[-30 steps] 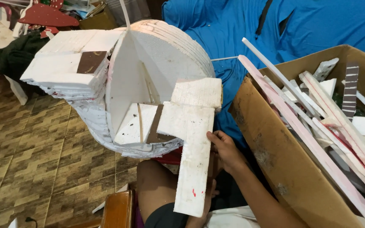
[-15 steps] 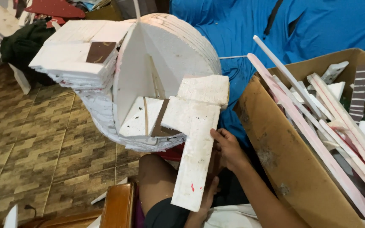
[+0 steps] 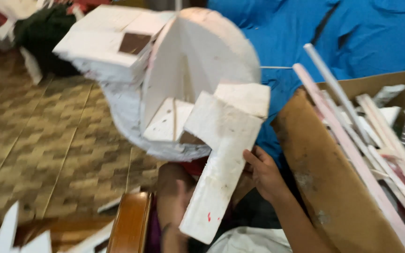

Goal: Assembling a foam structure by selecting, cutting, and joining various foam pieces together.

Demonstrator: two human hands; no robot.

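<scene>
Right hand (image 3: 264, 174) was clamped on the foam piece (image 3: 221, 159), a T-shaped white block, at mid-stem; left hand (image 3: 180, 206) lay blurred beside its lower end, grip unclear. Judged light, stiff, crumbly: support the stem. Behind it stood the foam model (image 3: 183, 89); right of it, the cardboard box (image 3: 324, 187).

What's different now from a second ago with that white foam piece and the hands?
The white foam piece has tilted, its lower end swinging toward the person. The right hand still grips its right edge, and the left hand has come up behind its lower end; contact is unclear. The round foam structure and cardboard box stay put.
</scene>
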